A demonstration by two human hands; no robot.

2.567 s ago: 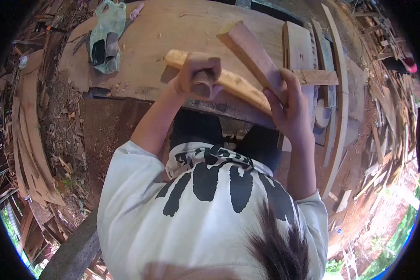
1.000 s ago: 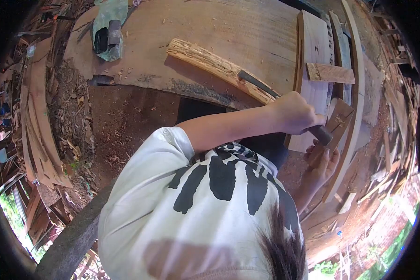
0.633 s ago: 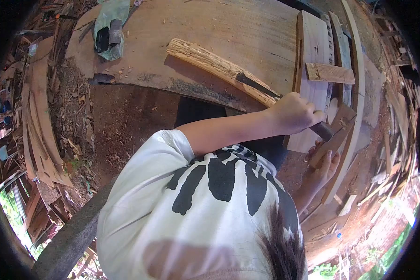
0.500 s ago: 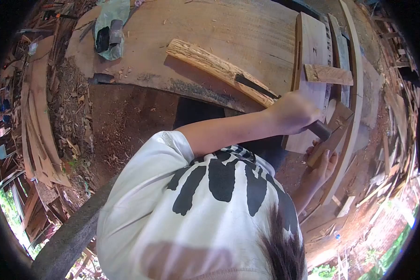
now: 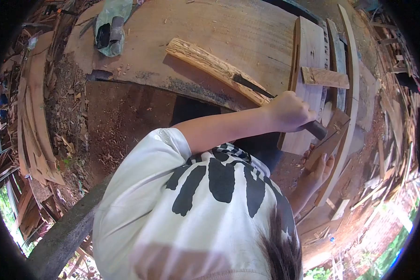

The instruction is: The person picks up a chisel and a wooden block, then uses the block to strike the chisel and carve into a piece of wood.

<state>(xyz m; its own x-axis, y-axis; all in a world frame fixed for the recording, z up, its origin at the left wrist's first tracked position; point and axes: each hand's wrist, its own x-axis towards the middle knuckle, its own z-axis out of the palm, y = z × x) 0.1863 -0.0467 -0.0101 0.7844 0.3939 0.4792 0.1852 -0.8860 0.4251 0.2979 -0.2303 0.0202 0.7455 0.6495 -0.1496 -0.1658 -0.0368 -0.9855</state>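
My left hand is a closed fist around a tool with a dark round handle, whose end sticks out toward the lower right. On the fist's other side, a long dark blade-like part lies across a rough split log. The handle's end overlaps a short flat board in this view. My right hand grips the lower end of that board, with fingertips showing on both sides of it. The tool's middle is hidden inside my fist.
The log rests on a wide wooden slab. Planks run along the right, with a small wood piece across them. A clear plastic bag with dark cylinders lies at the upper left. Scrap wood is piled at the left.
The whole view has shifted slightly left. My left fist, blurred earlier, is sharper now; both hands keep their grips with little visible movement.
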